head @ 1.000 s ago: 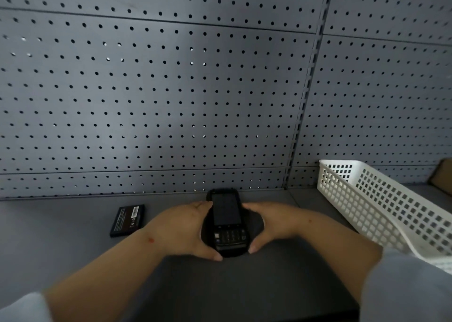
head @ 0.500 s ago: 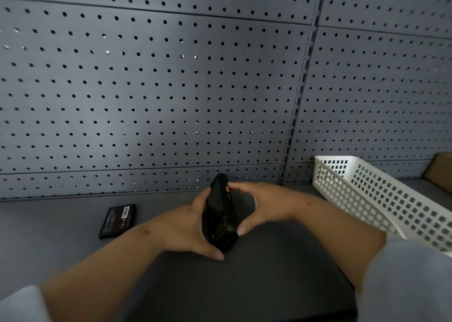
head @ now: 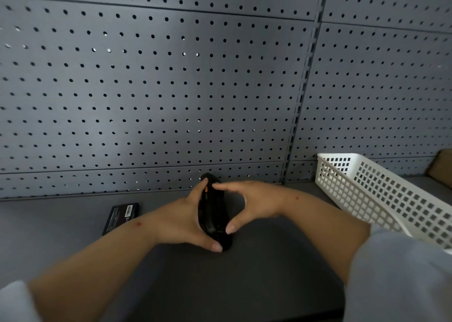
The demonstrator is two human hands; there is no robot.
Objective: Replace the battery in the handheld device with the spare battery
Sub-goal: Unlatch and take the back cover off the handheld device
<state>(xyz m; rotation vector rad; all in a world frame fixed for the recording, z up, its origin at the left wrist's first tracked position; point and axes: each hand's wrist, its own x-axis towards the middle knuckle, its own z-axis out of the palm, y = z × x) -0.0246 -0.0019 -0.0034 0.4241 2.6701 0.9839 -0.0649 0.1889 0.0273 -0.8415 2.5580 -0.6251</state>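
surface: a flat dark grey shelf runs under both hands, matt and plain, with a darker patch just below them.
back wall: grey pegboard stands right behind the hands, rows of small round holes, split by a slotted upright post beyond the right hand.
left hand: wrapped on the handheld device from its own side, thumb under the near end, a fingertip up at the far end.
right hand: pinching the same device from the other side, thumb low, forefinger stretched over the top.
handheld device: black, lifted between the two hands and turned on edge, so only its narrow side shows, with a small orange mark near the top.
spare battery: flat black slab with a white label, lying on the shelf just outside the left forearm, apart from the hand.
basket: white lattice plastic, well out past the right hand, tilted along the shelf.
sleeves: pale grey cloth at both bottom corners.
hidden: the device's screen and back cover are both turned out of sight; whether the cover is on, i cannot tell.
cut off: a brown cardboard corner beyond the basket, and the basket's near end, behind the right sleeve.
hard to make out: the label print on the battery is too small to read.
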